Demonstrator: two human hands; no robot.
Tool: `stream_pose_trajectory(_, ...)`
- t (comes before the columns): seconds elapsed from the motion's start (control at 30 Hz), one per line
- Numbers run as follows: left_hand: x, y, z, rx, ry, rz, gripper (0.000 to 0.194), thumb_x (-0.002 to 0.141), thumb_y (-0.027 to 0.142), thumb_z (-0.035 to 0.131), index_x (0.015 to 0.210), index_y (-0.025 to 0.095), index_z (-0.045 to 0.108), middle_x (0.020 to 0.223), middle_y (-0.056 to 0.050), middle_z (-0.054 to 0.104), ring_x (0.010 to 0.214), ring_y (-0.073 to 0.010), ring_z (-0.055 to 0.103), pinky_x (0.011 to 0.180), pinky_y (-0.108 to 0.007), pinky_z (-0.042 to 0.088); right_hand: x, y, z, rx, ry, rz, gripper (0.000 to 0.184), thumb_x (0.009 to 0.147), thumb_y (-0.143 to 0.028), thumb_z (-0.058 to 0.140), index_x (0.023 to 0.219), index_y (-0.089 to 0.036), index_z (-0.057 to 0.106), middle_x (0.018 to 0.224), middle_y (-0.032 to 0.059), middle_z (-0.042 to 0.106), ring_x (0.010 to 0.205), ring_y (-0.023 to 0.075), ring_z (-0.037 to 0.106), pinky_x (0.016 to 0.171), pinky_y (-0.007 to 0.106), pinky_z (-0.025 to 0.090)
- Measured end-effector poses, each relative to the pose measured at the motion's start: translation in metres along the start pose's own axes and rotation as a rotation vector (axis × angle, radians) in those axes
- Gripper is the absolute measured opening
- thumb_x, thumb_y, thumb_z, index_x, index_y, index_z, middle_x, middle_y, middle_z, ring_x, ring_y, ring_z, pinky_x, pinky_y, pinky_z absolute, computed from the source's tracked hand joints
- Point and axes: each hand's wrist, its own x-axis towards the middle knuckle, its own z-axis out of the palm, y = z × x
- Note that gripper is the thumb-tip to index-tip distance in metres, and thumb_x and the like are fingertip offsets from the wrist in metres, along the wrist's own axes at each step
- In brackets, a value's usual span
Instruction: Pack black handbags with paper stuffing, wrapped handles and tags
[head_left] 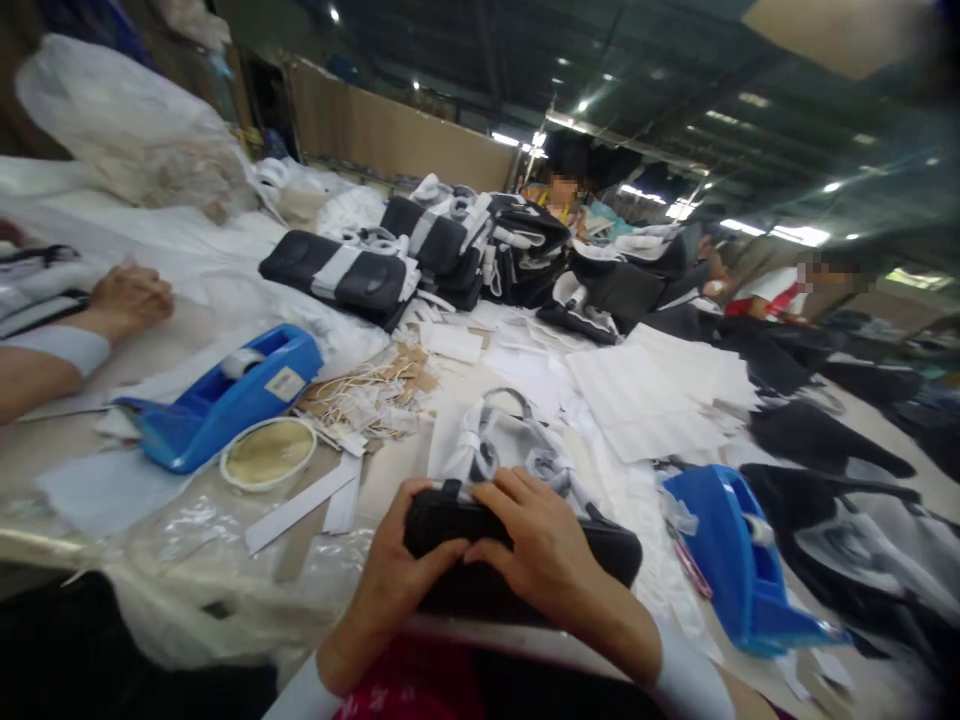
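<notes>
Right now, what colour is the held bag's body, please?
The bag's body is black; head view.

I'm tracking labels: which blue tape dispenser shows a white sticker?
The left dispenser, beside the round yellowish disc: its side bears the sticker; the right dispenser shows none.

Blue tape dispenser [225,408] at left, brown tags [382,398] heaped beside; white sheets [652,385] overlapping.
</notes>
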Motion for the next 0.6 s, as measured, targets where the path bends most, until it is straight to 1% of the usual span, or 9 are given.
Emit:
stream_pose_trajectory(0.07, 0.001, -0.002, -0.013, -0.151, -0.058, -0.005, 0.053, 0.075, 0.039, 0.073, 0.12, 0.024, 0.049, 0.109, -0.005, 0.062, 0.1, -0.0245, 0.061, 0.089, -0.036, 0.049, -0.003, 0.002, 0.012, -0.003, 0.059, -0.018, 0.031, 0.08, -0.027, 0.074, 0.107, -0.021, 0.063, 0.1, 0.0056, 0.061, 0.093, 0.0235, 0.056, 0.08, 0.037, 0.046)
stream_pose_trajectory(0.13, 0.002, -0.005, -0.029, -0.313, -0.021, -0.083, 0.051, 0.082, 0.042, 0.065, 0.125, 0.023, 0.046, 0.109, -0.008, 0.064, 0.102, -0.0246, 0.062, 0.09, -0.036, 0.049, -0.005, 0.006, 0.021, 0.003, 0.126, -0.053, 0.029, 0.08, -0.025, 0.073, 0.107, -0.02, 0.062, 0.098, 0.0059, 0.062, 0.09, 0.0227, 0.057, 0.078, 0.036, 0.047)
stream_pose_trajectory(0.23, 0.005, -0.012, -0.043, -0.462, 0.112, -0.276, 0.033, 0.086, 0.044, 0.059, 0.104, 0.018, 0.058, 0.093, -0.007, 0.067, 0.089, -0.0226, 0.066, 0.083, -0.035, 0.051, -0.007, 0.011, 0.025, -0.021, 0.173, -0.123, 0.03, 0.083, -0.027, 0.071, 0.109, -0.02, 0.061, 0.096, 0.0064, 0.062, 0.087, 0.0214, 0.059, 0.073, 0.033, 0.049)
stream_pose_trajectory(0.27, 0.006, -0.014, -0.043, -0.506, 0.09, -0.328, 0.03, 0.084, 0.044, 0.062, 0.095, 0.016, 0.06, 0.088, -0.006, 0.068, 0.084, -0.0214, 0.066, 0.081, -0.033, 0.051, -0.007, 0.013, 0.026, -0.034, 0.184, -0.154, 0.03, 0.083, -0.028, 0.071, 0.11, -0.02, 0.06, 0.095, 0.0064, 0.063, 0.086, 0.0209, 0.06, 0.071, 0.032, 0.049)
stream_pose_trajectory(0.3, 0.008, -0.016, -0.039, -0.561, 0.018, -0.368, 0.028, 0.081, 0.043, 0.064, 0.09, 0.016, 0.062, 0.083, -0.005, 0.067, 0.079, -0.02, 0.065, 0.077, -0.031, 0.051, -0.007, 0.014, 0.026, -0.043, 0.197, -0.184, 0.03, 0.083, -0.028, 0.07, 0.11, -0.02, 0.06, 0.094, 0.0064, 0.063, 0.084, 0.0206, 0.061, 0.07, 0.032, 0.05)
stream_pose_trajectory(0.37, 0.011, -0.019, -0.027, -0.67, -0.162, -0.433, 0.029, 0.079, 0.043, 0.067, 0.088, 0.015, 0.066, 0.078, -0.003, 0.067, 0.071, -0.0173, 0.062, 0.07, -0.029, 0.049, -0.006, 0.014, 0.026, -0.048, 0.222, -0.227, 0.028, 0.084, -0.026, 0.07, 0.11, -0.019, 0.06, 0.091, 0.0061, 0.065, 0.081, 0.0199, 0.062, 0.07, 0.031, 0.05)
stream_pose_trajectory(0.43, 0.016, -0.022, -0.013, -0.724, -0.262, -0.466, 0.033, 0.078, 0.046, 0.067, 0.089, 0.015, 0.068, 0.077, -0.003, 0.067, 0.069, -0.0171, 0.06, 0.065, -0.027, 0.047, -0.005, 0.013, 0.028, -0.04, 0.235, -0.233, 0.025, 0.085, -0.024, 0.069, 0.108, -0.02, 0.06, 0.089, 0.0059, 0.065, 0.079, 0.0194, 0.062, 0.069, 0.031, 0.051)
stream_pose_trajectory(0.53, 0.023, -0.027, -0.004, -0.701, -0.298, -0.427, 0.038, 0.076, 0.049, 0.068, 0.093, 0.015, 0.068, 0.086, -0.006, 0.068, 0.079, -0.0211, 0.062, 0.066, -0.028, 0.048, -0.001, 0.012, 0.029, -0.008, 0.234, -0.205, 0.021, 0.085, -0.023, 0.068, 0.104, -0.019, 0.061, 0.086, 0.0058, 0.065, 0.077, 0.0189, 0.062, 0.067, 0.03, 0.05)
stream_pose_trajectory(0.6, 0.027, -0.029, -0.006, -0.674, -0.268, -0.37, 0.04, 0.076, 0.046, 0.07, 0.102, 0.016, 0.064, 0.097, -0.007, 0.068, 0.085, -0.0218, 0.063, 0.07, -0.029, 0.05, 0.002, 0.011, 0.028, 0.027, 0.224, -0.167, 0.018, 0.085, -0.023, 0.068, 0.101, -0.019, 0.063, 0.085, 0.0054, 0.064, 0.077, 0.0189, 0.061, 0.067, 0.031, 0.049)
